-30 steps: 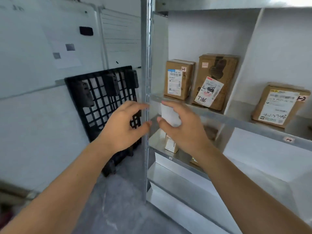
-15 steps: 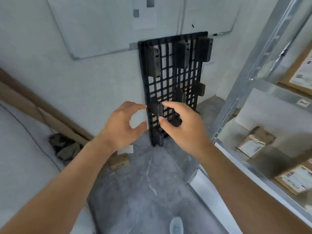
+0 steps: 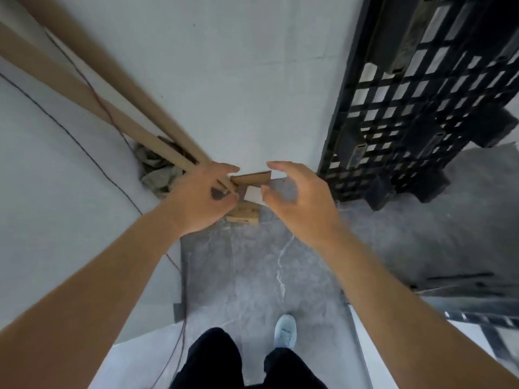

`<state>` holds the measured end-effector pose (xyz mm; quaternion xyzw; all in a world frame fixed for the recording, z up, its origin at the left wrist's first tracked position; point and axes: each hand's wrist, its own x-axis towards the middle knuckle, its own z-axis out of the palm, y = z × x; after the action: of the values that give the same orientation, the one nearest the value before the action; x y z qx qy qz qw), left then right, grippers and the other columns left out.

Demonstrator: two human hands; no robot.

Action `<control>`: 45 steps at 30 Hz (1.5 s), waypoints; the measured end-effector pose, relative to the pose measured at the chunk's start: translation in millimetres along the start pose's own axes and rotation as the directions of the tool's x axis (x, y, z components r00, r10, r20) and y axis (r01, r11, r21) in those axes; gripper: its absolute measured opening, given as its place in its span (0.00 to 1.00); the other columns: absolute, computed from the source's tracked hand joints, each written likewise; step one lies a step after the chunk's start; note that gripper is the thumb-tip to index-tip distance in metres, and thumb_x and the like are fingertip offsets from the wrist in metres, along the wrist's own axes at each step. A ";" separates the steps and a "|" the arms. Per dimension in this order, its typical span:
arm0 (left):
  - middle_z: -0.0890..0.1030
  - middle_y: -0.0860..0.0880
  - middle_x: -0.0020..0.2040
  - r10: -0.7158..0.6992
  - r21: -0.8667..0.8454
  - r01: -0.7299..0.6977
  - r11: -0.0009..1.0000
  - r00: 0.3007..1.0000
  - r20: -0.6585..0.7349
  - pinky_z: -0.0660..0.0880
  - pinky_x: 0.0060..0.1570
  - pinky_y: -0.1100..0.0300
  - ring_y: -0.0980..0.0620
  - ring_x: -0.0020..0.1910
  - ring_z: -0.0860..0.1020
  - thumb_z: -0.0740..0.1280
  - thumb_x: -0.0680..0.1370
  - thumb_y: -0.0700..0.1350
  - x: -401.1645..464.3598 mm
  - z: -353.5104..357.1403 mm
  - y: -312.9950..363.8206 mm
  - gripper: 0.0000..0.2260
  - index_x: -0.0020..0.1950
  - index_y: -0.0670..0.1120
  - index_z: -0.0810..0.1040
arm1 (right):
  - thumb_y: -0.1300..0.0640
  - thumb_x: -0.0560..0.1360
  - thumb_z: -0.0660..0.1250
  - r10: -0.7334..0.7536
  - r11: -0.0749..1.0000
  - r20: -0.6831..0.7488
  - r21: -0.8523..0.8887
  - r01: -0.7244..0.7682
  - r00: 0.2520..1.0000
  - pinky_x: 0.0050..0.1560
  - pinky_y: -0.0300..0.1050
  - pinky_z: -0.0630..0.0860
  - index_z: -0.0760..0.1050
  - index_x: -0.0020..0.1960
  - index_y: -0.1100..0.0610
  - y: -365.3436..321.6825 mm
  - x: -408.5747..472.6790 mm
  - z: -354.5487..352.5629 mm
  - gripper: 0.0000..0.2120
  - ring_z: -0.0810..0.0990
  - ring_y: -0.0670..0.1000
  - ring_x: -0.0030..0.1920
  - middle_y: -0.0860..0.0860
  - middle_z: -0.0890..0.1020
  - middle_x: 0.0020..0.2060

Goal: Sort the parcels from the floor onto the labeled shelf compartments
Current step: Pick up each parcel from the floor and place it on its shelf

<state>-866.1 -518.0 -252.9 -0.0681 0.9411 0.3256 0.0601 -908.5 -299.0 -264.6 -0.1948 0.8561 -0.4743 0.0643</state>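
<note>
Parcels, small brown cardboard boxes (image 3: 243, 213), are lying on the grey marbled floor (image 3: 252, 270) against the pale wall, just above centre. One upper box (image 3: 252, 178) is showing a brown flap and a white label face. Both hands are reaching toward them, fingers loosely spread and gripping nothing: the left hand (image 3: 200, 199) at 9 o'clock of the boxes, the right hand (image 3: 297, 197) at 3 o'clock. A black plastic grid pallet (image 3: 415, 108) is leaning at 2 o'clock, long brown cardboard strips (image 3: 92, 77) at 10 o'clock, a light blue shoe (image 3: 285, 331) at 6 o'clock.
</note>
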 end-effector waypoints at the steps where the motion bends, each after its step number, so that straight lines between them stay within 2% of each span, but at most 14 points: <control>1: 0.77 0.53 0.65 -0.013 0.008 0.013 1.000 1.000 0.012 0.75 0.63 0.57 0.54 0.61 0.78 0.74 0.78 0.50 11.2 3.4 -7.9 0.23 0.72 0.55 0.76 | 0.52 0.77 0.74 0.009 1.000 0.024 -0.004 -0.009 1.000 0.61 0.23 0.66 0.79 0.69 0.51 7.1 13.8 5.0 0.20 0.76 0.38 0.62 0.46 0.81 0.63; 6: 0.74 0.56 0.63 -0.056 0.018 0.055 0.998 0.997 0.052 0.65 0.58 0.73 0.59 0.60 0.72 0.73 0.79 0.50 80.6 16.6 -56.3 0.23 0.74 0.52 0.75 | 0.53 0.78 0.74 0.060 0.998 0.110 -0.017 -0.059 0.992 0.59 0.25 0.69 0.79 0.68 0.49 39.9 87.8 32.4 0.19 0.73 0.37 0.60 0.44 0.80 0.61; 7: 0.73 0.56 0.61 -0.069 -0.001 0.069 0.998 0.996 0.062 0.68 0.58 0.72 0.58 0.59 0.74 0.73 0.79 0.50 97.6 20.1 -69.1 0.22 0.73 0.52 0.76 | 0.53 0.78 0.74 0.079 0.997 0.122 -0.027 -0.076 0.989 0.59 0.27 0.70 0.78 0.68 0.48 48.3 103.7 40.6 0.19 0.72 0.35 0.60 0.41 0.78 0.60; 9: 0.75 0.56 0.58 -0.080 -0.050 0.085 0.995 0.992 0.094 0.77 0.62 0.57 0.55 0.55 0.77 0.73 0.78 0.49 133.6 31.0 -98.3 0.22 0.72 0.52 0.76 | 0.53 0.78 0.74 0.107 0.993 0.138 -0.056 -0.100 0.985 0.58 0.26 0.71 0.78 0.69 0.48 70.2 133.3 60.7 0.20 0.72 0.36 0.59 0.39 0.77 0.60; 11: 0.76 0.54 0.61 -0.115 -0.098 0.128 0.987 0.985 0.128 0.76 0.67 0.49 0.55 0.59 0.77 0.73 0.77 0.48 169.2 46.5 -131.2 0.23 0.73 0.52 0.76 | 0.51 0.77 0.74 0.146 0.984 0.147 -0.125 -0.128 0.978 0.59 0.33 0.75 0.77 0.71 0.49 100.3 160.1 87.3 0.22 0.77 0.41 0.58 0.44 0.79 0.63; 14: 0.75 0.49 0.71 -0.175 -0.122 0.200 0.972 0.967 0.186 0.72 0.71 0.49 0.51 0.69 0.74 0.73 0.78 0.46 217.3 73.0 -183.4 0.25 0.75 0.50 0.75 | 0.48 0.77 0.73 0.271 0.951 0.154 -0.194 -0.240 0.950 0.62 0.43 0.76 0.74 0.73 0.46 149.6 191.9 132.4 0.25 0.77 0.43 0.60 0.46 0.78 0.65; 18: 0.75 0.45 0.69 -0.237 -0.076 0.268 0.961 0.930 0.280 0.75 0.67 0.50 0.48 0.67 0.76 0.73 0.78 0.47 268.4 119.0 -251.0 0.25 0.75 0.50 0.74 | 0.47 0.77 0.72 0.415 0.905 0.198 -0.188 -0.381 0.888 0.64 0.47 0.76 0.70 0.76 0.44 215.0 217.7 190.0 0.28 0.76 0.46 0.64 0.46 0.78 0.66; 26: 0.75 0.45 0.66 -0.328 -0.023 0.356 0.934 0.884 0.334 0.77 0.64 0.46 0.47 0.64 0.78 0.74 0.76 0.51 346.4 260.6 -372.3 0.27 0.75 0.54 0.74 | 0.46 0.77 0.70 0.484 0.871 0.252 -0.229 -0.434 0.838 0.59 0.42 0.73 0.71 0.76 0.46 376.5 261.5 306.3 0.27 0.75 0.46 0.61 0.48 0.76 0.66; 29: 0.76 0.47 0.66 -0.348 -0.033 0.381 0.924 0.873 0.342 0.80 0.56 0.56 0.51 0.59 0.80 0.72 0.74 0.57 373.7 322.2 -416.2 0.29 0.75 0.55 0.73 | 0.46 0.75 0.69 0.481 0.873 0.282 -0.245 -0.422 0.830 0.56 0.43 0.75 0.73 0.74 0.48 446.8 270.0 353.1 0.27 0.74 0.47 0.58 0.50 0.77 0.61; 31: 0.75 0.45 0.67 -0.371 -0.024 0.400 0.916 0.870 0.325 0.76 0.48 0.65 0.51 0.58 0.79 0.73 0.78 0.50 387.1 361.1 -446.7 0.26 0.76 0.53 0.73 | 0.46 0.76 0.70 0.490 0.865 0.310 -0.289 -0.410 0.815 0.55 0.41 0.71 0.72 0.74 0.48 492.2 271.9 383.3 0.27 0.72 0.46 0.58 0.51 0.75 0.62; 36: 0.78 0.44 0.66 -0.447 -0.036 0.487 0.872 0.826 0.345 0.70 0.36 0.69 0.50 0.53 0.79 0.69 0.81 0.44 414.3 452.0 -514.1 0.23 0.77 0.49 0.72 | 0.50 0.77 0.70 0.540 0.831 0.348 -0.362 -0.422 0.766 0.57 0.38 0.67 0.70 0.76 0.48 591.6 266.7 441.7 0.27 0.72 0.51 0.66 0.54 0.73 0.65; 38: 0.77 0.43 0.67 -0.475 -0.032 0.520 0.854 0.802 0.361 0.70 0.33 0.68 0.47 0.52 0.81 0.68 0.81 0.44 422.2 481.2 -537.7 0.24 0.77 0.51 0.71 | 0.49 0.78 0.70 0.568 0.814 0.354 -0.371 -0.446 0.743 0.58 0.42 0.70 0.67 0.77 0.48 624.0 261.7 460.5 0.29 0.72 0.51 0.62 0.55 0.72 0.65; 43: 0.76 0.44 0.69 -0.540 -0.064 0.593 0.802 0.768 0.345 0.76 0.48 0.59 0.41 0.59 0.81 0.67 0.81 0.46 436.9 528.4 -579.3 0.29 0.81 0.56 0.65 | 0.48 0.76 0.69 0.620 0.784 0.332 -0.281 -0.553 0.711 0.51 0.45 0.74 0.59 0.80 0.46 677.9 260.6 496.1 0.35 0.78 0.51 0.57 0.49 0.78 0.62; 45: 0.74 0.46 0.71 -0.571 -0.100 0.635 0.766 0.744 0.347 0.79 0.51 0.55 0.42 0.60 0.80 0.66 0.81 0.48 441.3 537.2 -588.8 0.31 0.82 0.59 0.61 | 0.51 0.76 0.69 0.660 0.747 0.327 -0.188 -0.638 0.676 0.49 0.42 0.78 0.59 0.79 0.45 689.8 263.4 505.5 0.35 0.81 0.45 0.51 0.43 0.81 0.57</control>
<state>-1164.7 -682.1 -1097.9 -0.3268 0.8072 0.3930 0.2952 -1188.7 -473.8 -1096.3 0.0334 0.8539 -0.3494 0.3842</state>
